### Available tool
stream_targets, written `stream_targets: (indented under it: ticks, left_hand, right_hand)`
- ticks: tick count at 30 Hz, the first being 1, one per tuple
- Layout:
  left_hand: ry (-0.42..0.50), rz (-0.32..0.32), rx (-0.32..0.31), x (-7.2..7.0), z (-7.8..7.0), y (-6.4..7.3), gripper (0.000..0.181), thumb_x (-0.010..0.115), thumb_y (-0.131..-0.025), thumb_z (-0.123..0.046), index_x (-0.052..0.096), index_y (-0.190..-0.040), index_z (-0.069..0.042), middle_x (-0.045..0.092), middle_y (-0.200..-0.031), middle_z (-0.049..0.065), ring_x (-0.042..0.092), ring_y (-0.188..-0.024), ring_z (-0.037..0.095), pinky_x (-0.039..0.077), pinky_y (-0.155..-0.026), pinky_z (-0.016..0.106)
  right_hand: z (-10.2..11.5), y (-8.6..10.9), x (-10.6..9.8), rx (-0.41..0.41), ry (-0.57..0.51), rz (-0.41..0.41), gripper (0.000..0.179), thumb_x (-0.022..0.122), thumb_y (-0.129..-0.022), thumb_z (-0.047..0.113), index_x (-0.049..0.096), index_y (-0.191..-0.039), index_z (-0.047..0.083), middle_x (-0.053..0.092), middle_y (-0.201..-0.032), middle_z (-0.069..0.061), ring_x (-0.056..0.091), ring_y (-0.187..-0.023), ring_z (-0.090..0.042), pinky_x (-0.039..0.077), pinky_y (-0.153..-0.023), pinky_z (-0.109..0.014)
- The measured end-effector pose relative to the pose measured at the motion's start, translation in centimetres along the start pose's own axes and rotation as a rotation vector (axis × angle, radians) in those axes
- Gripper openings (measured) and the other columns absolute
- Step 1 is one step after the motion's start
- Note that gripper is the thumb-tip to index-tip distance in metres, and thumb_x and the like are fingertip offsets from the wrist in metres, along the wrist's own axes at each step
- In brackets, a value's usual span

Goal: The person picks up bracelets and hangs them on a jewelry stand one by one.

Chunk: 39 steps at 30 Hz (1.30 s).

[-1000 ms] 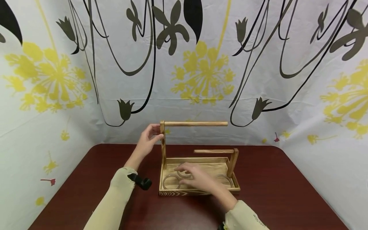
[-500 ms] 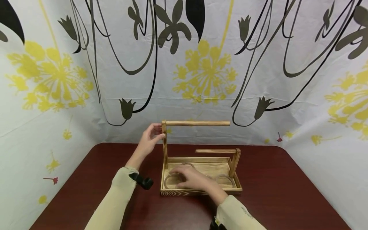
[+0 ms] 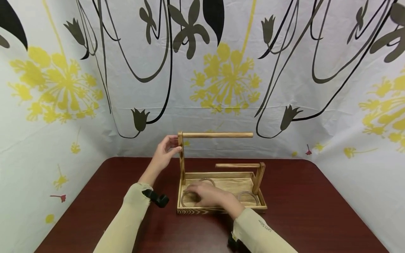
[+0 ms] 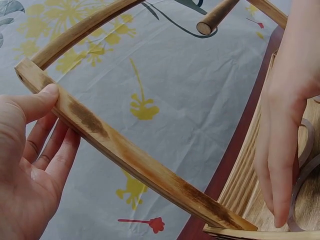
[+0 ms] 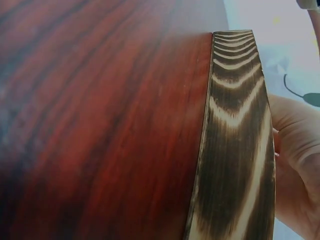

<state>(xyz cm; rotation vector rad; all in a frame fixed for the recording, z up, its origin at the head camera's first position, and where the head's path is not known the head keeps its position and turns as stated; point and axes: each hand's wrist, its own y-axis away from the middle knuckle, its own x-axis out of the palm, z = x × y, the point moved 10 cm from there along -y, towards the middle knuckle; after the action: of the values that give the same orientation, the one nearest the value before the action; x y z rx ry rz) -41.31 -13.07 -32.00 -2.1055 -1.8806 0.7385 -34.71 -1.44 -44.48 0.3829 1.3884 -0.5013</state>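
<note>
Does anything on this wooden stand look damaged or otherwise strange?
Nothing looks broken or spilled. Slightly odd: the upper rod and lower rod sit at different heights, each with one unsupported end.

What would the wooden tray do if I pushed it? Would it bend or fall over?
The tray probably wouldn't bend, because it looks like solid wood. It would likely slide before tipping, since it sits low and flat on the table. The upper bar might wobble if bumped: only one end meets a post.
</note>
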Motion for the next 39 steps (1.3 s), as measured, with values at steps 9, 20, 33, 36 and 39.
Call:
stream_targets:
  ticks: [9, 20, 33, 36, 39]
  left_hand:
    - [0.004, 0.0, 0.004, 0.3, 0.1, 0.3, 0.035, 0.063, -0.095, 0.001, 0.051, -0.128, 0.007, 0.059, -0.119, 0.028, 0.057, -0.102, 0.002, 0.05, -0.092, 0.024]
    - [-0.013, 0.013, 0.03, 0.4, -0.5, -0.2, 0.036, 0.062, -0.096, 0.0, 0.05, -0.129, 0.007, 0.059, -0.119, 0.028, 0.058, -0.106, 0.008, 0.051, -0.094, 0.03]
    - [0.002, -0.002, 0.004, 0.0, 0.1, -0.3, 0.036, 0.062, -0.095, 0.002, 0.051, -0.129, 0.007, 0.059, -0.119, 0.029, 0.058, -0.102, 0.003, 0.05, -0.093, 0.026]
    - [0.006, 0.0, 0.0, 0.0, 0.2, -0.2, 0.035, 0.063, -0.095, 0.001, 0.051, -0.128, 0.007, 0.059, -0.118, 0.028, 0.057, -0.101, 0.003, 0.05, -0.094, 0.029]
    - [0.005, 0.001, 0.001, 0.0, 0.2, -0.2, 0.035, 0.063, -0.095, 0.001, 0.052, -0.128, 0.007, 0.059, -0.119, 0.029, 0.057, -0.102, 0.003, 0.05, -0.096, 0.031]
  right_hand:
    - [-1.1, -0.2, 0.7, 0.052, -0.099, 0.067, 0.07, 0.08, -0.081, 0.028, 0.053, -0.145, 0.018, 0.054, -0.144, -0.003, 0.052, -0.13, -0.02, 0.048, -0.106, -0.035]
    - [-2.1, 0.0, -1.0, 0.062, -0.473, -0.048, 0.073, 0.079, -0.077, 0.027, 0.053, -0.143, 0.012, 0.052, -0.127, -0.006, 0.055, -0.11, -0.02, 0.049, -0.092, -0.025]
    - [-1.6, 1.4, -3.7, -0.002, -0.64, -0.188, 0.068, 0.078, -0.078, 0.024, 0.054, -0.139, 0.007, 0.056, -0.125, -0.018, 0.058, -0.114, -0.033, 0.053, -0.097, -0.037]
    - [-1.3, 1.8, -4.2, -0.024, -0.665, -0.204, 0.066, 0.078, -0.08, 0.024, 0.053, -0.139, 0.006, 0.055, -0.128, -0.02, 0.058, -0.115, -0.037, 0.054, -0.098, -0.043]
    - [-0.8, 2.2, -4.9, -0.056, -0.688, -0.224, 0.065, 0.077, -0.08, 0.022, 0.053, -0.138, 0.005, 0.055, -0.129, -0.022, 0.059, -0.114, -0.039, 0.054, -0.098, -0.047]
